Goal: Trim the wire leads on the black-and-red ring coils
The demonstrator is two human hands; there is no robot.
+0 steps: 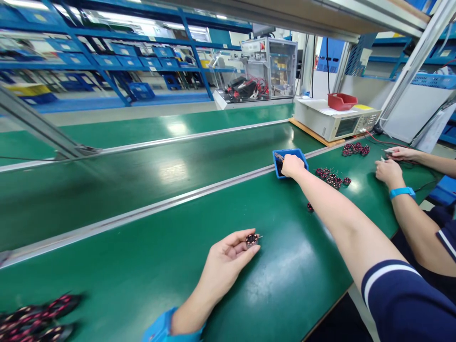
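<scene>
The left hand (225,259) is pinching one wound coil (252,239) between thumb and fingers, its thin wire lead poking out beyond the fingertips. The right hand (294,166), curled, is reaching into the blue bin (298,153) beyond the left hand, beside slim metal tools (279,156); whether it is gripping one cannot be told. This piece seems to be midway through handling; dark ring-shaped coils with reddish windings are lying in a blurred heap (42,316) left of the left hand and a cluster (333,179) right of the right hand, but which are finished is not showing. The smooth green bench (142,266) is gleaming beneath.
</scene>
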